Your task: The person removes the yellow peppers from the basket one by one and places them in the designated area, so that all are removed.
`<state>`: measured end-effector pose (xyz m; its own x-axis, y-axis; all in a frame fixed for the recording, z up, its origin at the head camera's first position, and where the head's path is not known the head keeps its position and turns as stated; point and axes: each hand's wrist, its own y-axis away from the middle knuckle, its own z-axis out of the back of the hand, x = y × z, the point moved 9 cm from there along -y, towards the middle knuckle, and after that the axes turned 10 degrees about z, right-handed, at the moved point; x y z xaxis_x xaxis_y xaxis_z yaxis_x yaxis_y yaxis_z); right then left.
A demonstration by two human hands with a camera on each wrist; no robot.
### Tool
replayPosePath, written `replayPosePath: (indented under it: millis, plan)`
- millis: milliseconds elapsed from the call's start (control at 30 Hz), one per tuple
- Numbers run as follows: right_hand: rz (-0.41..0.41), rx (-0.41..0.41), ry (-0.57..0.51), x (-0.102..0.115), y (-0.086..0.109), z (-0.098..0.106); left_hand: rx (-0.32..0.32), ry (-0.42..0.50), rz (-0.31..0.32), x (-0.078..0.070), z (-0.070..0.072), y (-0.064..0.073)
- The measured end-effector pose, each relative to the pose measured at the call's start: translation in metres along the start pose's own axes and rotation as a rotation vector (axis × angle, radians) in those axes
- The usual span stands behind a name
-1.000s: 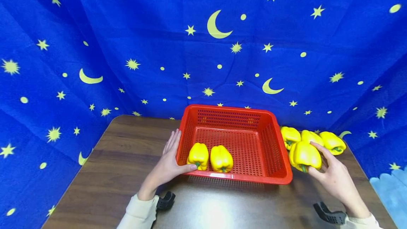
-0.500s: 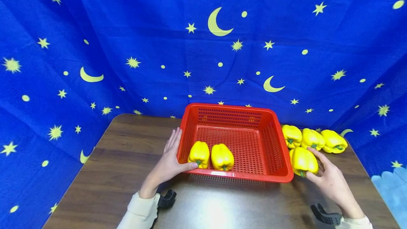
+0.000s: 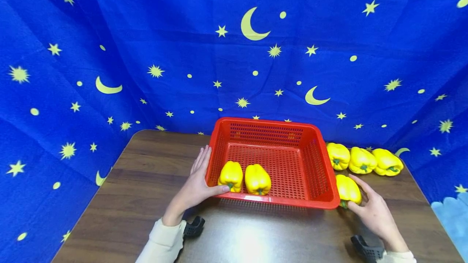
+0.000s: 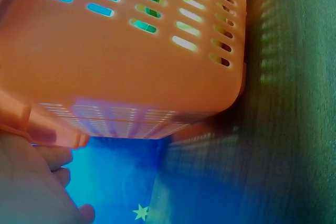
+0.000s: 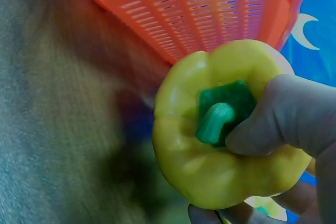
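Observation:
My right hand (image 3: 374, 210) grips a yellow bell pepper (image 3: 348, 190) just outside the red basket's right wall. In the right wrist view the thumb presses beside the green stem (image 5: 215, 121), with fingers behind the pepper. My left hand (image 3: 193, 190) holds the near left corner of the red plastic basket (image 3: 278, 200), thumb over the front rim and fingers along the left side. The left wrist view shows those fingers (image 4: 55, 158) outside the slotted wall. Inside the basket, two yellow bell peppers, one at the left (image 3: 231, 175) and another beside it (image 3: 257, 180), stand along the front.
Three more yellow bell peppers, the nearest to the basket (image 3: 338, 156), then a middle one (image 3: 362, 160) and a far right one (image 3: 388, 162), lie in a row at the back right of the wooden table (image 3: 146, 173). A blue star-patterned curtain (image 3: 183, 52) hangs behind.
My right hand has carried its pepper left and toward me, away from the back row, to the basket's right side. My left hand keeps its hold on the basket.

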<state>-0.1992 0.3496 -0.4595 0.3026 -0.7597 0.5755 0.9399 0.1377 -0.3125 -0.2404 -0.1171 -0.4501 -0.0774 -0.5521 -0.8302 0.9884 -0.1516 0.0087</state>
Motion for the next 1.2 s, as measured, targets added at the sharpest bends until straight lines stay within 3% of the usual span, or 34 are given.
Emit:
replayPosePath:
  millis: [300, 500, 733, 1033, 1200]
  plan:
    - [-0.025, 0.0, -0.002, -0.008, -0.003, -0.005, 0.005, 0.005, -0.003, -0.002, 0.001, 0.0]
    - [-0.038, 0.042, -0.027, -0.014, -0.004, -0.009, 0.006, 0.01, -0.01, -0.004, 0.001, 0.0]
    - [0.009, 0.087, -0.102, -0.015, -0.011, -0.011, 0.006, 0.009, -0.001, -0.002, 0.001, -0.001]
    - [-0.03, 0.152, -0.159, -0.016, -0.009, -0.015, 0.012, 0.01, 0.002, 0.0, -0.001, -0.002]
    - [-0.029, 0.126, -0.18, -0.014, -0.008, -0.014, 0.012, 0.009, 0.009, 0.001, 0.0, -0.001]
